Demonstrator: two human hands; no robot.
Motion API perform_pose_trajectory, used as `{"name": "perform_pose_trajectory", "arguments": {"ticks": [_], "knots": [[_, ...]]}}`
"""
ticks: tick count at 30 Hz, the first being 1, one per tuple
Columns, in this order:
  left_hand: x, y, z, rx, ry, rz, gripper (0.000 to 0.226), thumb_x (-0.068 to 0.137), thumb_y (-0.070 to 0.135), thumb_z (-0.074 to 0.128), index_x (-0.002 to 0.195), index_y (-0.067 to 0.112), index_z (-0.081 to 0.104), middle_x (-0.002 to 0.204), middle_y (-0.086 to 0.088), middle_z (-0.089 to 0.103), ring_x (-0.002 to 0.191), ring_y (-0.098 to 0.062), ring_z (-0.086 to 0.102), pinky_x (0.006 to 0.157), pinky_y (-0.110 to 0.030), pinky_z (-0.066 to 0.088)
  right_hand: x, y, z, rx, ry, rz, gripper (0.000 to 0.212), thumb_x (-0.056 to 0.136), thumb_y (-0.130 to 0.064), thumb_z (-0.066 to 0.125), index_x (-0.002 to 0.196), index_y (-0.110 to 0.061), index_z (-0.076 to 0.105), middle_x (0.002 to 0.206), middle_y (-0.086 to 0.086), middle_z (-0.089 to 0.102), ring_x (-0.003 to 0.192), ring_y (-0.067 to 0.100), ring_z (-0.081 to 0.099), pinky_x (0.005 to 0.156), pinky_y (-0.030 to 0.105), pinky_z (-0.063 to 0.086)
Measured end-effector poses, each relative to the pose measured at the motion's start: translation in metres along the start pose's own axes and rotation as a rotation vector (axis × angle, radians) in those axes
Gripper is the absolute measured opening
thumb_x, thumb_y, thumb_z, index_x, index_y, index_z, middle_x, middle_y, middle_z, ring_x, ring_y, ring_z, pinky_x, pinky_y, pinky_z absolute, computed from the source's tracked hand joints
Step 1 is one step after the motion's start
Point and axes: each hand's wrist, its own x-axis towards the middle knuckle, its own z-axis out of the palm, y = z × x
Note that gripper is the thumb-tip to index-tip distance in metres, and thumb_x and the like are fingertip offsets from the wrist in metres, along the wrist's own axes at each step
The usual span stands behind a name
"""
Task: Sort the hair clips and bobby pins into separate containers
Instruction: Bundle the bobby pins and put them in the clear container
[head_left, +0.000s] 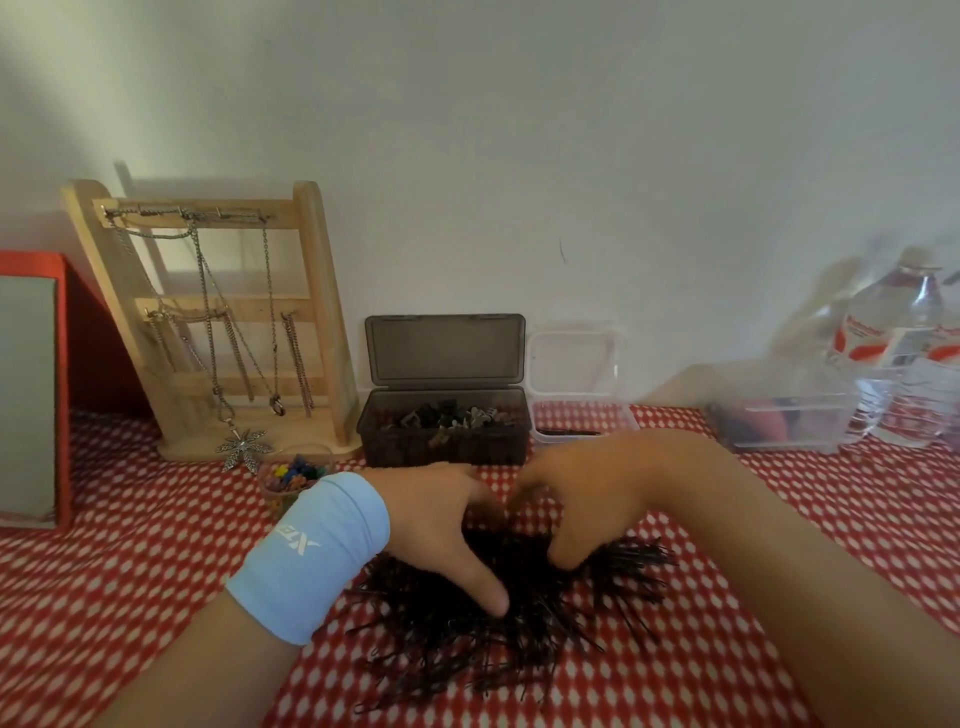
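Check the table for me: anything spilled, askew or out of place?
The bobby pins lie spilled in a splayed heap on the checked cloth, outside the clear container; left hand and right hand reach into the heap.

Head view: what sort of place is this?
Probably a home dressing table: a wooden jewellery stand hung with chains, an open box of hair clips, and a pile of bobby pins on a red patterned cloth.

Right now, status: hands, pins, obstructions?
Left grip and right grip both curled round heap of black metal bobby pins. Smoky plastic box, lid open, holds hair clips, behind hands. Clear plastic tub beside it, nearly empty. Path to both unobstructed.
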Motion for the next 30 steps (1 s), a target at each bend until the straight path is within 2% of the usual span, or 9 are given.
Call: {"name": "perform_pose_trajectory", "arguments": {"ticks": [2, 4, 6, 10, 15, 19, 23, 26, 30], "knots": [[0.000, 0.006, 0.002, 0.034, -0.001, 0.020, 0.100, 0.056, 0.069, 0.081, 0.141, 0.038, 0.041, 0.140, 0.015, 0.042, 0.128, -0.014, 0.045, 0.110, -0.035, 0.039, 0.001, -0.010, 0.005, -0.016, -0.055, -0.019, 0.100, 0.069, -0.050, 0.087, 0.151, -0.033, 0.034, 0.152, -0.007, 0.040, 0.138, 0.018, 0.041, 0.112, 0.035, 0.038], [0.001, 0.006, 0.001, -0.013, 0.015, 0.056, 0.078, 0.066, 0.058, 0.082, 0.133, 0.035, 0.052, 0.127, 0.017, 0.053, 0.118, -0.011, 0.053, 0.101, -0.026, 0.043, 0.005, -0.018, 0.012, -0.091, -0.048, 0.017, 0.109, 0.064, -0.053, 0.089, 0.152, -0.029, 0.030, 0.152, -0.005, 0.037, 0.138, 0.020, 0.038, 0.113, 0.038, 0.038], [0.000, 0.001, -0.002, -0.011, 0.010, 0.066, 0.062, 0.075, 0.052, 0.078, 0.130, 0.031, 0.059, 0.123, 0.015, 0.059, 0.113, -0.011, 0.057, 0.096, -0.026, 0.046, 0.008, -0.018, 0.016, -0.113, -0.019, 0.034, 0.099, 0.067, -0.052, 0.088, 0.148, -0.024, 0.038, 0.145, -0.002, 0.045, 0.130, 0.021, 0.047, 0.108, 0.038, 0.045], [0.003, -0.008, -0.002, -0.015, 0.025, 0.038, 0.057, 0.076, 0.060, 0.072, 0.124, 0.030, 0.065, 0.117, 0.013, 0.065, 0.105, -0.011, 0.061, 0.098, -0.035, 0.050, 0.011, -0.011, 0.014, -0.183, 0.057, 0.047, 0.075, 0.073, -0.057, 0.081, 0.134, -0.022, 0.055, 0.136, -0.001, 0.048, 0.117, 0.021, 0.053, 0.098, 0.037, 0.052], [0.008, -0.015, 0.000, -0.038, 0.125, -0.056, 0.059, 0.065, 0.071, 0.071, 0.104, 0.027, 0.069, 0.099, 0.008, 0.070, 0.089, -0.014, 0.066, 0.087, -0.040, 0.056, 0.018, -0.017, 0.021, -0.074, 0.071, -0.064, 0.086, 0.071, -0.050, 0.085, 0.142, -0.025, 0.044, 0.136, -0.006, 0.047, 0.120, 0.018, 0.051, 0.100, 0.032, 0.048], [-0.001, -0.018, -0.005, -0.027, 0.082, -0.077, 0.072, 0.063, 0.075, 0.072, 0.118, 0.028, 0.065, 0.114, 0.011, 0.063, 0.101, -0.012, 0.061, 0.092, -0.035, 0.053, 0.026, -0.013, 0.022, -0.095, 0.164, -0.101, 0.050, 0.081, -0.041, 0.080, 0.124, -0.021, 0.064, 0.110, -0.003, 0.065, 0.096, 0.019, 0.064, 0.086, 0.038, 0.058], [0.000, -0.016, -0.005, 0.021, 0.051, -0.052, 0.067, 0.062, 0.067, 0.079, 0.114, 0.027, 0.067, 0.114, 0.009, 0.064, 0.100, -0.012, 0.061, 0.091, -0.035, 0.054, 0.026, -0.013, 0.023, -0.094, 0.136, -0.123, 0.054, 0.081, -0.039, 0.081, 0.128, -0.021, 0.062, 0.112, -0.003, 0.064, 0.097, 0.017, 0.062, 0.085, 0.033, 0.056], [0.002, -0.015, -0.005, 0.018, 0.076, -0.057, 0.059, 0.066, 0.063, 0.078, 0.110, 0.025, 0.068, 0.105, 0.009, 0.066, 0.093, -0.011, 0.062, 0.086, -0.032, 0.054, 0.029, -0.012, 0.024, -0.087, 0.154, -0.120, 0.046, 0.084, -0.033, 0.079, 0.124, -0.017, 0.062, 0.111, -0.001, 0.064, 0.095, 0.019, 0.062, 0.076, 0.026, 0.053], [-0.002, -0.019, -0.007, -0.011, 0.065, -0.050, 0.058, 0.071, 0.059, 0.078, 0.118, 0.028, 0.067, 0.107, 0.018, 0.063, 0.099, -0.006, 0.060, 0.092, -0.027, 0.050, 0.028, -0.002, 0.020, -0.030, 0.153, -0.135, 0.041, 0.088, -0.030, 0.075, 0.126, -0.021, 0.063, 0.104, -0.010, 0.061, 0.092, 0.014, 0.059, 0.075, 0.024, 0.049]]}}
